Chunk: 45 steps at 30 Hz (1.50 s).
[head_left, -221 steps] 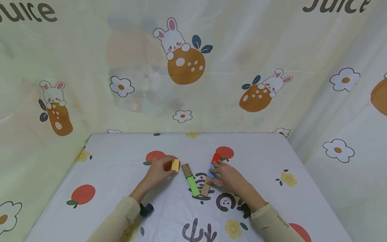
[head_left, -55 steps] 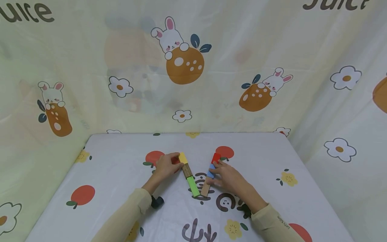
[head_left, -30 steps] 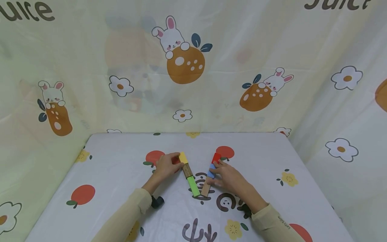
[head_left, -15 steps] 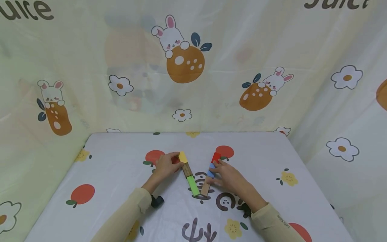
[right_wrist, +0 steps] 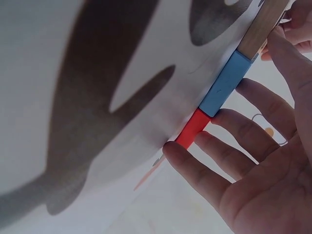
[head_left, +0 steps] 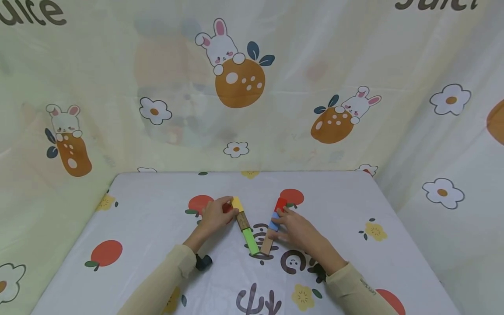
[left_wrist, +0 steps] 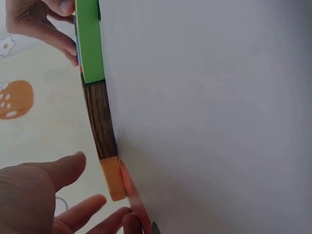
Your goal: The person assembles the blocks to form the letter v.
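Observation:
Two lines of blocks form a V on the table, near ends close together. The left line runs from a green block [head_left: 250, 241] through a dark wood-grain block [head_left: 242, 222] to a yellow block [head_left: 237, 204]. Opposite it lie a light-wood block [head_left: 267, 243], a blue block [head_left: 273, 222] and a red block [head_left: 280, 204]. My left hand [head_left: 214, 215] is beside the yellow block, thumb and fingers spread apart around its end in the left wrist view. My right hand [right_wrist: 263, 161] rests extended fingers along the outer side of the right line.
A white tablecloth [head_left: 149, 218] printed with fruit, flowers and dark figures covers the table. A patterned curtain [head_left: 275, 144] rises behind the far edge and at both sides. A dark wrist device [head_left: 203, 262] sits on the left wrist.
Seconds ago my left hand held the yellow block left of the line. Now that block lies at the dark block's far end. Lately both hands have stayed nearly still.

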Motion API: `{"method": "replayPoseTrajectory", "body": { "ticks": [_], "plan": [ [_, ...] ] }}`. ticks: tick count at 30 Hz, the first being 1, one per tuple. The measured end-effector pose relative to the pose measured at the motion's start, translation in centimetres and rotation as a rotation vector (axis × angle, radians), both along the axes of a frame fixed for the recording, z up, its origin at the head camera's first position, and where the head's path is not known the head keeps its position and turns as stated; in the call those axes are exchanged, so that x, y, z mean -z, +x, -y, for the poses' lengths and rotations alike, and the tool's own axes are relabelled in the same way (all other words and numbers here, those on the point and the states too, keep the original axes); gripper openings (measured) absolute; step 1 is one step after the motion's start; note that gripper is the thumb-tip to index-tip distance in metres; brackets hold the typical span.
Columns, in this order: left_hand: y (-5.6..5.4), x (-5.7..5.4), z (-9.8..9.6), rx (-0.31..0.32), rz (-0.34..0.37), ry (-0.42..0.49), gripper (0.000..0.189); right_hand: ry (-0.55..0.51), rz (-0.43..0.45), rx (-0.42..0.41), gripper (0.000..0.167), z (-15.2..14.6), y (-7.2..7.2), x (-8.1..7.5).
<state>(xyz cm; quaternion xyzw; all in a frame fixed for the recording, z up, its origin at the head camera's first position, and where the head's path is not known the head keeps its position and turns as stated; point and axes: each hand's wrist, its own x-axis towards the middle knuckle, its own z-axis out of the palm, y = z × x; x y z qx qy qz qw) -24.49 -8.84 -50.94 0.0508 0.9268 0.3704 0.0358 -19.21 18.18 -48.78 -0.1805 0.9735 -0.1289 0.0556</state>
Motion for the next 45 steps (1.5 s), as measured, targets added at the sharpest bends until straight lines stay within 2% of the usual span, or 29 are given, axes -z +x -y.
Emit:
{"method": "replayPoseTrajectory", "body": {
  "ticks": [5, 9, 13, 21, 28, 34, 38, 45],
  "plan": [
    [0.4, -0.1, 0.4, 0.003, -0.005, 0.030, 0.055, 0.010, -0.005, -0.010, 0.060, 0.1, 0.0, -0.1],
    [0.8, 0.1, 1.0, 0.036, -0.048, 0.031, 0.057, 0.014, -0.016, -0.022, 0.059, 0.2, -0.2, -0.4],
    [1.2, 0.2, 1.5, 0.062, -0.116, -0.032, 0.059, 0.021, -0.008, -0.028, 0.059, 0.3, -0.3, -0.5],
    [2.4, -0.5, 2.1, 0.075, -0.173, -0.152, 0.062, 0.035, 0.002, -0.023, 0.059, 0.3, -0.4, -0.3],
    [3.2, -0.9, 2.8, 0.116, -0.251, -0.253, 0.065, 0.044, -0.052, -0.074, 0.058, 0.0, -0.7, -0.4],
    [3.5, -0.8, 3.3, 0.120, -0.332, -0.284, 0.065, 0.076, -0.117, -0.112, 0.056, 0.0, -1.1, -0.6],
    [3.9, -0.8, 3.6, 0.133, -0.334, -0.297, 0.064, 0.079, -0.126, -0.101, 0.053, 0.1, -1.2, -0.7],
    [4.0, -1.2, 4.1, 0.127, -0.253, -0.330, 0.064, 0.043, -0.116, -0.055, 0.045, 0.3, -1.6, -0.5]
  ]
}}
